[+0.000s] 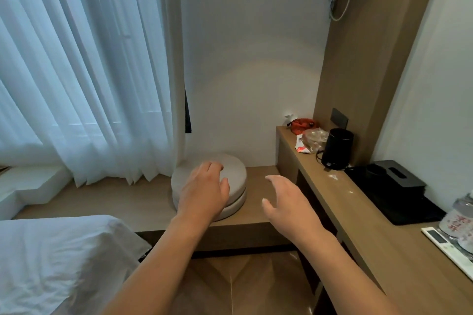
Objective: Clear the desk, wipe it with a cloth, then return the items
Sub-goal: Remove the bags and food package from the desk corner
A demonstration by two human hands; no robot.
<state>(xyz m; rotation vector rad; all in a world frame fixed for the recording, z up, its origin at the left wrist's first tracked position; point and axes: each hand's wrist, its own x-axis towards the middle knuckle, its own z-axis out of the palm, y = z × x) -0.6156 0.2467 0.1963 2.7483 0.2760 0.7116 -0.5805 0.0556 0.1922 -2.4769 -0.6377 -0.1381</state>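
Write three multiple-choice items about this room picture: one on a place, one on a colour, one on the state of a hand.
1. Where does the black cylindrical kettle stand?
A. on the long wooden desk
B. on the bed
C. on the floor

2. What colour is the flat rectangular tissue box?
A. white
B. black
C. red

3. What does the left hand hold?
A. a cloth
B. a bottle
C. nothing

Key: 1 A, the kettle stands on the desk near the wall; 2 B, the box is dark all over; 3 C, its fingers are loose over the round grey cushions.
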